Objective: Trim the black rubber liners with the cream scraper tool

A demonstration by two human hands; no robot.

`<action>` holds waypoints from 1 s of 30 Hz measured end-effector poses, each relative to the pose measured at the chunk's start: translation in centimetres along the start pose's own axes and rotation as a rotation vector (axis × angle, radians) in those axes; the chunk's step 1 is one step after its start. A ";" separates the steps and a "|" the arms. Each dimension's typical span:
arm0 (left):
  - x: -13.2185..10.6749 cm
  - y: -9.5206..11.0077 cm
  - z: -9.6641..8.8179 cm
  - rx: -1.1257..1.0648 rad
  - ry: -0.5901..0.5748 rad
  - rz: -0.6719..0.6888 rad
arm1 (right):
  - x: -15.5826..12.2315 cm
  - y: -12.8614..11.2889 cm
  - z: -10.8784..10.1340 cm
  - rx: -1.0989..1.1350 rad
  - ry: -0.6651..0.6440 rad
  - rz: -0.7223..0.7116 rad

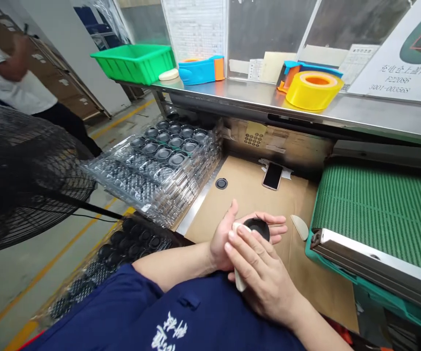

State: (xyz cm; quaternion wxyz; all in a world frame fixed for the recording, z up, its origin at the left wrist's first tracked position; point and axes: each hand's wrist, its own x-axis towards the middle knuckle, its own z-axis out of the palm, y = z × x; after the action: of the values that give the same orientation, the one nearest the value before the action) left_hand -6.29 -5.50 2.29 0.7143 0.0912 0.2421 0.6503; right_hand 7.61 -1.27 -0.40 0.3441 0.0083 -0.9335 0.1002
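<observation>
The disc [257,228] is probably light, stiff and a little slick, best held by its rim; the pad [239,280] looks soft and easily squeezed, so a hold across its back should suit. The disc lies on the left hand [227,241], palm up, fingers extended. The right hand [263,270] grips the pad, just beside the disc.

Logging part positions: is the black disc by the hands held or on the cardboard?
Held: the black disc lies on the upturned left hand, its edge partly covered by the right hand.
</observation>
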 end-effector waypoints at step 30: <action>-0.1 0.8 -1.4 0.004 -0.126 -0.030 | -2.4 1.9 -0.3 -0.020 0.026 0.056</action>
State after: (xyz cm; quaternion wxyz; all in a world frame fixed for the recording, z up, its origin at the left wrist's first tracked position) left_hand -7.66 -5.76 1.43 0.7375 0.1297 0.1992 0.6321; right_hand 9.47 0.56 -2.07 0.3532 -0.0226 -0.9299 0.1004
